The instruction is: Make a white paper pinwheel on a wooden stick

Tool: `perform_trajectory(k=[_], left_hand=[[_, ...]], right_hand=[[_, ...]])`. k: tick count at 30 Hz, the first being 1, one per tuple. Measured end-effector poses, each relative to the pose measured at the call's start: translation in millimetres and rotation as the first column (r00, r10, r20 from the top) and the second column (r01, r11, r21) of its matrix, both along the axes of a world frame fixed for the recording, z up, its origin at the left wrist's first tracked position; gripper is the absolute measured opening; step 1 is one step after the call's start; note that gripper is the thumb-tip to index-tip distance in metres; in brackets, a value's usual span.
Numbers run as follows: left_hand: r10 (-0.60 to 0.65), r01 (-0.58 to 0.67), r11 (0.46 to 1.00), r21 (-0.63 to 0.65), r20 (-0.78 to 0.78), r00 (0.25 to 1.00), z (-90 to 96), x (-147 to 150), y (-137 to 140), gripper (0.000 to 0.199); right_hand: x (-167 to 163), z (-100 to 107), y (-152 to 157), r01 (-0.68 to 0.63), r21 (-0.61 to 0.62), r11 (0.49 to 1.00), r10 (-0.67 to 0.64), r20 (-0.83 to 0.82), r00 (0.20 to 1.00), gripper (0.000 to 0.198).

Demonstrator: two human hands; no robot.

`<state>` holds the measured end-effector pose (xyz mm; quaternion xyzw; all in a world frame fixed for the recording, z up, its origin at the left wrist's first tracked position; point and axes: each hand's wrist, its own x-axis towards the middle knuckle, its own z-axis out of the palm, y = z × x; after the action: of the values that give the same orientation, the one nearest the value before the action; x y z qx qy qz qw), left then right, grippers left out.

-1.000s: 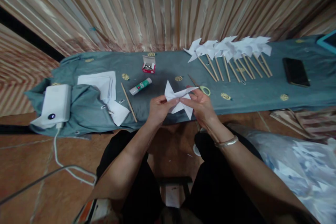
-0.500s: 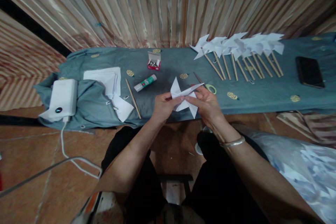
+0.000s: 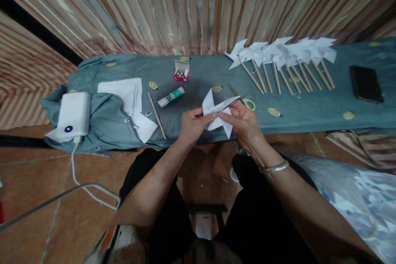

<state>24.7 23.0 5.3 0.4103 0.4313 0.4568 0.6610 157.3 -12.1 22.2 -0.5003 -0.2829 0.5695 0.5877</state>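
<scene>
A folded white paper pinwheel [image 3: 210, 101] is held up between my two hands near the front edge of the cloth-covered bench. My left hand [image 3: 194, 125] is closed on its left side, the thumb pressing near the middle. From the right, my right hand [image 3: 246, 123] pinches it, with the thumb also at the centre. The fingers beneath the paper are partly hidden. Just beyond my right hand lie scissors [image 3: 249, 104] with light green handles. A glue stick [image 3: 171, 97] and a small red box of metal pins [image 3: 181, 71] lie to the left, farther back.
Several finished pinwheels on wooden sticks [image 3: 275, 78] lie in a row at the back right. A phone [image 3: 366, 84] is at far right. Leftward are a loose stick [image 3: 156, 115], paper sheets [image 3: 119, 86] and a cabled white power bank [image 3: 74, 114]. A plastic bag [image 3: 355, 198] stands lower right.
Both hands keep their grip on the paper pinwheel, with only a very slight shift of its blades. The things on the bench stay where they were.
</scene>
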Motion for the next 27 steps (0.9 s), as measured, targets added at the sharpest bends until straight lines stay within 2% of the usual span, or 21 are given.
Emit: perform_trajectory(k=[8,27], left_hand=[[0.021,-0.02,1.0,0.013,-0.039,0.999,-0.5,-1.1,-0.2,0.031],[0.017,-0.017,1.0,-0.016,0.044,0.999,2.6,-3.0,-0.5,0.033]], right_hand=[[-2.1,-0.1,-0.6,-0.024,0.025,0.999,0.023,0.025,0.999,0.055],[-2.6,0.0,1.0,-0.021,0.012,1.0,0.021,0.031,0.999,0.058]])
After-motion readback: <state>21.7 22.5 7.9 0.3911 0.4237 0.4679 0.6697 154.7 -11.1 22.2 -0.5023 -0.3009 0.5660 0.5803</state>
